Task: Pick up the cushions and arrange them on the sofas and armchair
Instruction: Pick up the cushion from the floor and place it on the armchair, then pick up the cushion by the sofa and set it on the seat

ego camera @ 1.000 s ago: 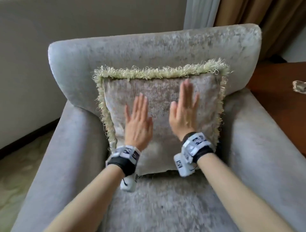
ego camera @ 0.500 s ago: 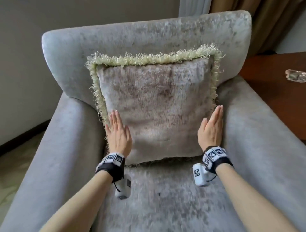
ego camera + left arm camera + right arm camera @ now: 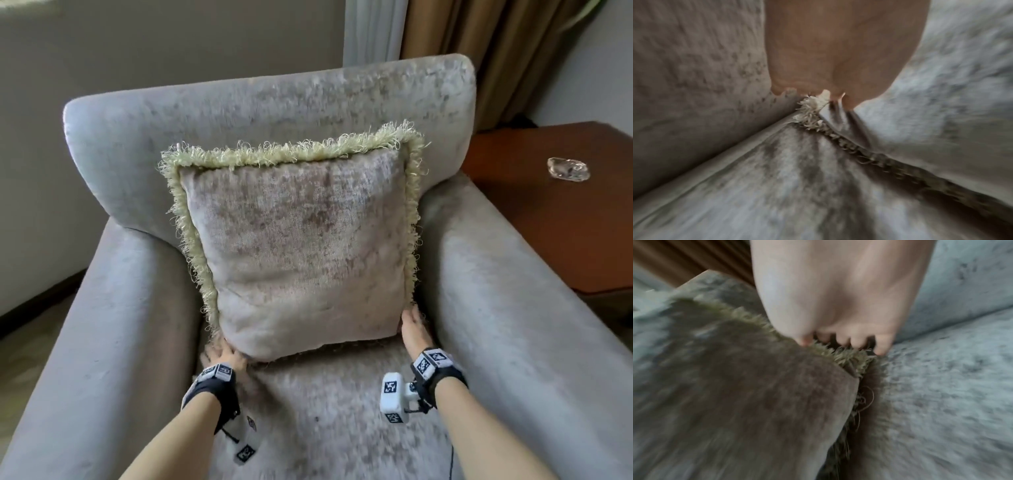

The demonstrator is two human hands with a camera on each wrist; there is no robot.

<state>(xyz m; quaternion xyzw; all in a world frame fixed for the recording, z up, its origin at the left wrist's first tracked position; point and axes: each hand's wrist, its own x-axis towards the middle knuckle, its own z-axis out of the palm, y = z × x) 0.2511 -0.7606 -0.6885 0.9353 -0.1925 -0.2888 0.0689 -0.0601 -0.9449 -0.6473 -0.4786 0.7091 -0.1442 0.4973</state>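
Armchair: the grey velvet armchair (image 3: 239, 113) fills the frame, backrest across the top, arms down both sides.
Side table: a wooden side table (image 3: 555, 219) sits at the right edge, with a glass dish (image 3: 568, 168) near its upper corner.
Cushion: the fringed cushion (image 3: 301, 246) stands upright mid-frame, leaning on the backrest, its bottom edge on the seat.
What's changed: a second ago both palms lay flat on its face; half a second ago they flanked it; now they're down at the two bottom corners!
Left hand: the left hand (image 3: 224, 354), at the lower-left corner, has its fingers tucked behind the fringe; whether it's gripping or nudging, I cannot tell.
Right hand: the right hand (image 3: 414, 330) has its fingers curled into the lower-right fringe, thumb on the front.
Meaning: I'd call this the final squaring-up; this cushion looks as good as placed.
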